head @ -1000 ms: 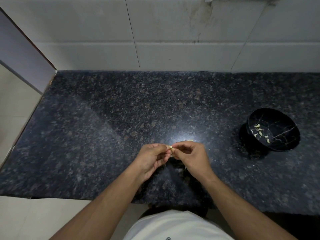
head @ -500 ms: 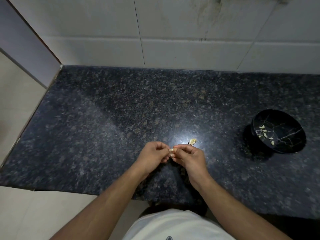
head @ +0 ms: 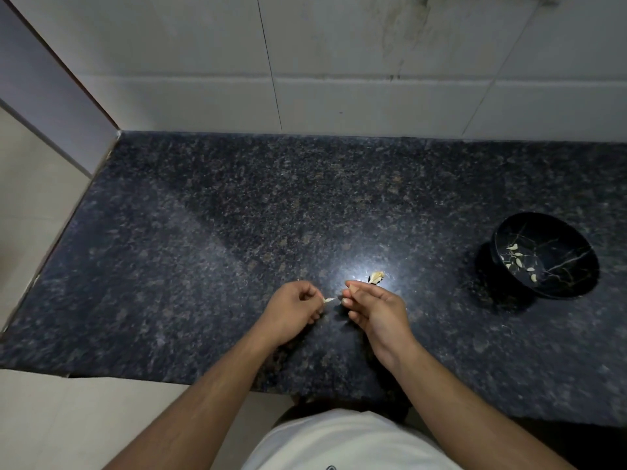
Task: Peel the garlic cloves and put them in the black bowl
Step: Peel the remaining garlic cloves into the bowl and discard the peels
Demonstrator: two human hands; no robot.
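A small pale garlic clove point(head: 329, 300), or a strip of its skin, sits between the two hands just above the worktop point(head: 203, 232); it is too small to tell which. The left hand point(head: 294, 309) pinches its left end with curled fingers. The right hand point(head: 371, 308) is just beside the other end, thumb and forefinger drawn together at the tip, and seems to pinch it too, though the contact is hard to make out.

Half a second ago the hands were pressed together around the clove; now they have come apart and the pale piece is stretched in the gap between them. That suggests the skin is being pulled away, so this clove is probably close to bare and nearly ready to go to the bowl.

A scrap of papery skin point(head: 376, 277) lies on the worktop just beyond the right hand, in the bright glare. A second ago the hands hid that spot; the scrap has shown there since.

The black bowl point(head: 576, 232) stands well to the right, holding several peeled cloves point(head: 515, 259). It seems not to have moved, and its contents look unchanged.
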